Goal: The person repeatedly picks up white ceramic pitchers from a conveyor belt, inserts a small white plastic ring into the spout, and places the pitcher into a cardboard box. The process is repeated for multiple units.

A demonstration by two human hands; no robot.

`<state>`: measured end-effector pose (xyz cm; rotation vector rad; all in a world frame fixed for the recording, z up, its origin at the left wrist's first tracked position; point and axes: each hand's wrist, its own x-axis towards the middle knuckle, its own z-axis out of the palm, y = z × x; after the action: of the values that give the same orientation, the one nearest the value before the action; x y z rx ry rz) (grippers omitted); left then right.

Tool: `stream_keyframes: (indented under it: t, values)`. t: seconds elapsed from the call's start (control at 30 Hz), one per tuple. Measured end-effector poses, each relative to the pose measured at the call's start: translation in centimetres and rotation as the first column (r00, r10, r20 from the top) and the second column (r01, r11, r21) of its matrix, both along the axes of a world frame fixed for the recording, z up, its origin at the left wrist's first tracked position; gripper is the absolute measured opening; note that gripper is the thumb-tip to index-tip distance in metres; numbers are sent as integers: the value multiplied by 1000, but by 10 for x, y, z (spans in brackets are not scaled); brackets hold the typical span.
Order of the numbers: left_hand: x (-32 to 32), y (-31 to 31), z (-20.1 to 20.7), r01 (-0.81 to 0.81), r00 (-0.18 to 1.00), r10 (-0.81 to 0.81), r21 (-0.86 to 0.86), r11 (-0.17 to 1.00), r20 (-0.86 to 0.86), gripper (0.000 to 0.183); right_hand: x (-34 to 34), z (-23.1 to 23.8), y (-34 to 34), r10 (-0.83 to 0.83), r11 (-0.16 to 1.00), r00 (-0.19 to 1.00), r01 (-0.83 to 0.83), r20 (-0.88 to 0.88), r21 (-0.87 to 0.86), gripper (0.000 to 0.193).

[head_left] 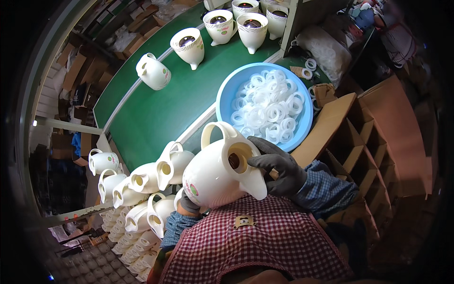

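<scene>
Two gloved hands are at one white jug [213, 177], tilted in front of a checked apron [255, 241], near the blue basin [221, 106] of translucent rings [272, 102]. Its mouth faces up and its spout points toward the apron. From where I stand, the right hand [280, 173] is half open, fingers bent, tips at the mouth's rim; whether it pinches anything there, I cannot tell. The left hand [190, 204] shows only a sliver beneath the belly, seemingly bearing the weight, though its grip is beyond telling. I'd judge the shell stiff and fairly light for its bulk, yet its gloss looks slippery, and the dark lining inside may be brittle. The loop handle [206, 135] offers the surest hold, with a palm under the round belly; the spout seems a poor place to grasp. The jug's underside is out of sight, the mouth's depth is shadowed, and the other jugs [142, 179] at the left overlap, so their number is hard to make out.
</scene>
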<state>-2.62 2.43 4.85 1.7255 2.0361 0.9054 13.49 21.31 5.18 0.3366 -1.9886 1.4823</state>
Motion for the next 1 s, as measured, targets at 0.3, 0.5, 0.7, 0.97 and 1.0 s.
stream_keyframes:
  t: [0.3,0.5,0.7,0.97,1.0]
  values:
    - [-15,-22,-67,3,602,4,-7,1000,798,69,1,2,3,-21,999,1000,21,-9,29,84]
    - [-15,-18,-80,-47,574,66,-48,998,817,85,3,-2,3,-49,998,999,50,-24,41,82]
    - [-14,-12,-80,-51,641,71,-50,997,764,87,9,-3,3,-102,994,995,102,0,48,81]
    - [-9,-4,-85,-49,726,57,-31,998,685,91,16,0,3,-157,986,987,156,29,53,78]
    - [-10,-3,-86,-49,677,64,-42,998,734,92,17,1,3,-165,985,986,163,23,61,78]
